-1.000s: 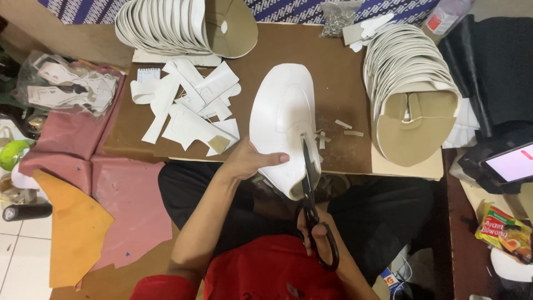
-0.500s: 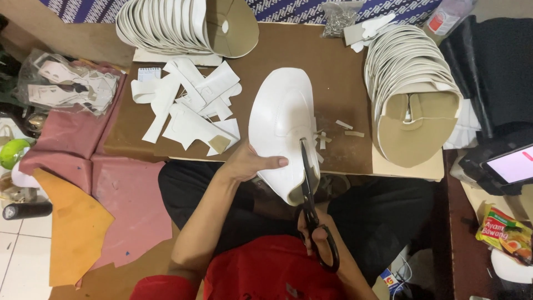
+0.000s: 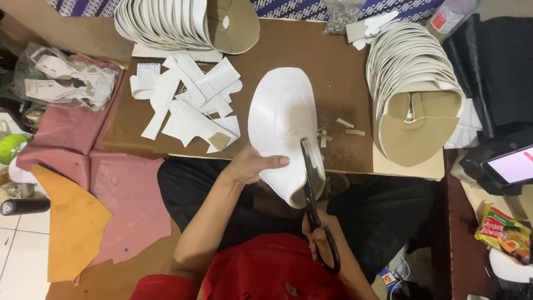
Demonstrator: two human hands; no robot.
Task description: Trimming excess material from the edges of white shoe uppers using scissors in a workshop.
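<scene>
The left hand (image 3: 252,165) grips the left edge of a large white cut-out sheet (image 3: 280,119) that overhangs the near edge of the brown worktable (image 3: 327,72). The right hand (image 3: 321,236) is closed through the handles of black scissors (image 3: 312,189), whose blades bite into the sheet's lower right edge. Fanned stacks of white pieces (image 3: 408,61) sit right, white offcuts (image 3: 189,103) left. A yellow-green snack packet (image 3: 502,230) lies far right; pink leather (image 3: 119,194) lies beside the table at left.

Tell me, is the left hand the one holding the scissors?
No, the right hand grips the scissors, while the left hand holds the white piece.
</scene>
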